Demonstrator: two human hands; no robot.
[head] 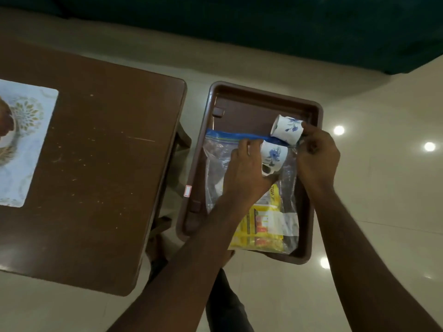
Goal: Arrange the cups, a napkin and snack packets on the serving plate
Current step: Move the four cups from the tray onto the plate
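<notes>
A brown serving tray (242,97) lies on the pale floor. Inside it is a clear zip bag (217,164) with a blue seal strip, holding yellow snack packets (259,226) and something white. Two white cups with blue flowers lie tilted on their sides over the bag's top. My left hand (244,173) grips the nearer cup (273,155) from the left. My right hand (316,156) pinches the farther cup (287,129) at its right end, near the tray's right wall. Whether a napkin is in the bag I cannot tell.
A dark brown low table (100,168) stands to the left of the tray, with a patterned placemat (26,149) and a partly cut-off bowl at its left edge. A dark green furniture edge (263,32) runs along the top. My leg shows below the tray.
</notes>
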